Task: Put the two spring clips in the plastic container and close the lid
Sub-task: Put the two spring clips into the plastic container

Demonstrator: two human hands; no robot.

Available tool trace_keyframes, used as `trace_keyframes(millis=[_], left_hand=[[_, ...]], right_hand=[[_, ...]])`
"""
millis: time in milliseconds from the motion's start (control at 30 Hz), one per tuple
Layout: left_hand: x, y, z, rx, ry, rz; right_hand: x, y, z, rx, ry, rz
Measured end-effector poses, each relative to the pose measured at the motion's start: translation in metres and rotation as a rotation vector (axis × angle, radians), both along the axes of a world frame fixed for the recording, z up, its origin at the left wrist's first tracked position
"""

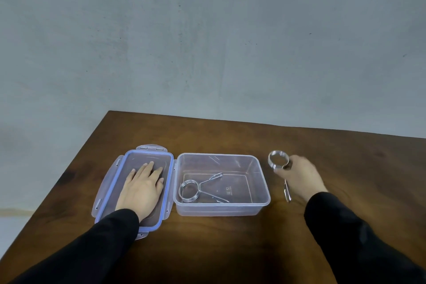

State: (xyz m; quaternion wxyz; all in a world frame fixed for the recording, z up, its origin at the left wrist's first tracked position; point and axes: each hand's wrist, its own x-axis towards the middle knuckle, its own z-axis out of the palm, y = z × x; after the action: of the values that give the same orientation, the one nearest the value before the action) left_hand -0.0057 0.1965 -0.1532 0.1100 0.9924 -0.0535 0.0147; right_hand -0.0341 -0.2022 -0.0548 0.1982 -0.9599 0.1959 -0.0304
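Behind everything we see a grey wall [207,30], and below it the brown wooden table [230,237] that carries all the things. On the table, near the middle, stands the clear plastic container [262,193], open at the top. Just beside it, on its left side, lies the lid [110,191] with a blue seal along its edge and clear locking flaps around; whether lid and container touch we cannot tell. Our two black sleeves [359,237] come in from the bottom corners. Our left hand [141,187] lies flat on the lid, palm down, fingers stretched and gripping nothing. Our right hand [299,176] is to the right of the container, a little apart from it, and its fingers are closed around the second spring clip [278,159]; the coil of this clip stands out beyond the fingers and one handle points toward us under the hand. The first spring clip [190,191] lies inside the container, on the bottom, in the left half, its two handles spread to the right.
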Motion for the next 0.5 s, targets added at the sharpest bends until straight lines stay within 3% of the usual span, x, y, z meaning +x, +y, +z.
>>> trace_keyframes(millis=[133, 200, 300, 500], left_hand=[[0.000, 0.000, 0.000, -0.018, 0.004, -0.002], [0.000, 0.001, -0.001, -0.020, -0.002, -0.005], [0.000, 0.002, -0.002, -0.025, -0.007, -0.005], [0.000, 0.002, -0.001, -0.035, -0.023, -0.013]], right_hand=[[0.016, 0.040, 0.060, 0.079, -0.170, 0.322], [0.020, 0.072, 0.073, 0.068, -0.087, 0.545], [0.029, 0.117, 0.063, -0.135, 0.032, 0.792], [0.026, 0.162, 0.016, -0.324, 0.157, 0.964]])
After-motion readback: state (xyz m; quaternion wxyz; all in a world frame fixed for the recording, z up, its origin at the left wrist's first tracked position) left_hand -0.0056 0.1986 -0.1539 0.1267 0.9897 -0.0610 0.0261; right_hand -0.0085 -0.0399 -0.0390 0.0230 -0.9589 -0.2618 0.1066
